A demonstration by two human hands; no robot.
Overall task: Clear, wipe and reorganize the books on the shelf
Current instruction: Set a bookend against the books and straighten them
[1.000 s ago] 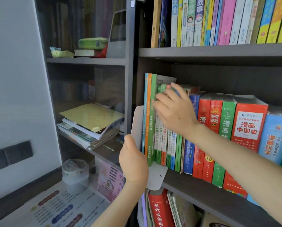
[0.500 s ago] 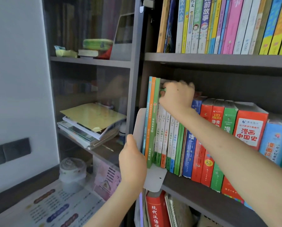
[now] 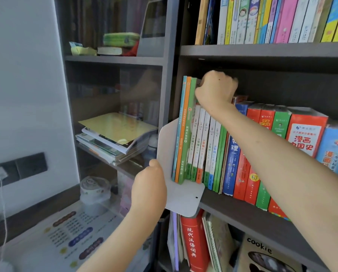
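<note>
Right grip (image 3: 216,89) curling over tops of thin green-and-white paperback books (image 3: 201,146), left part of dark middle shelf (image 3: 242,214). Left grip (image 3: 148,191) clasping white L-shaped bookend (image 3: 183,201) at row's end. Best: tilting books out together, bracing bookend steady.

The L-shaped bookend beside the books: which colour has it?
The flat L-shaped bookend is plain white; the head view shows it.
</note>
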